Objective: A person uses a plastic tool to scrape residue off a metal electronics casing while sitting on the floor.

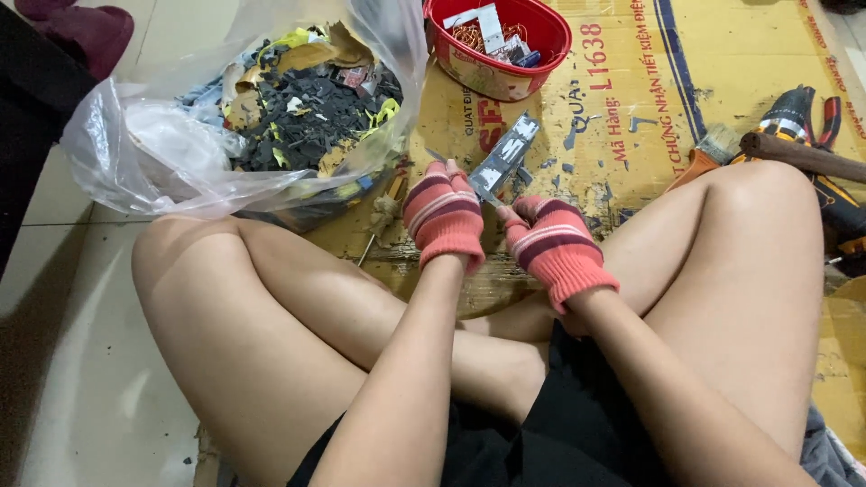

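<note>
Both my hands wear pink striped knit gloves. My left hand [444, 215] and my right hand [554, 245] are closed together around a flat grey-and-white rectangular part [505, 159], which sticks up and away from my fingers. A thin metal tip [437, 155] shows just past my left glove; what it belongs to is hidden. I sit cross-legged on flattened yellow cardboard [631, 108].
A clear plastic bag [180, 153] of dark scrap pieces lies at the left. A red bowl [496, 41] with copper wire and small parts stands ahead. Pliers [812, 113], a wooden handle [803, 155] and a brush [717, 144] lie at the right. Tiled floor [81, 361] is on the left.
</note>
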